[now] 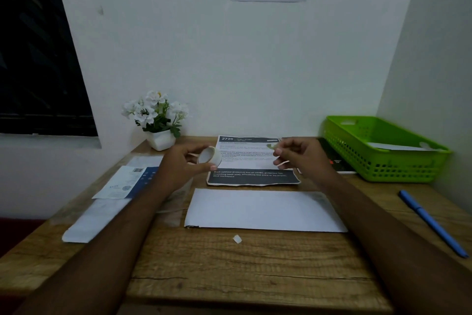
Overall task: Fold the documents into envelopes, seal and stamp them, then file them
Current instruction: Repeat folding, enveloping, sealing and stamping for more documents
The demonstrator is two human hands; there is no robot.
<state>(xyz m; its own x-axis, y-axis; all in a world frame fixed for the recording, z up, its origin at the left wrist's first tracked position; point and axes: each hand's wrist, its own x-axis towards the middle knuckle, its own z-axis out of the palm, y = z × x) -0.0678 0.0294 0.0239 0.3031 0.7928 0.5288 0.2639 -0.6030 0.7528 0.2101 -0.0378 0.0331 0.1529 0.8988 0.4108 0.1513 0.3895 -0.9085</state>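
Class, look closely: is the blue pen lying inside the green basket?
No, the blue pen lies on the wooden desk, outside the green basket and nearer the person than it.

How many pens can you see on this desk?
1. A blue pen lies on the right side of the desk, nearer the person than the green basket. More could be hidden under the papers.

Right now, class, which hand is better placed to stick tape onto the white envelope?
Right, probably: the right hand pinches a small piece, likely tape; the left hand grips the tape roll.
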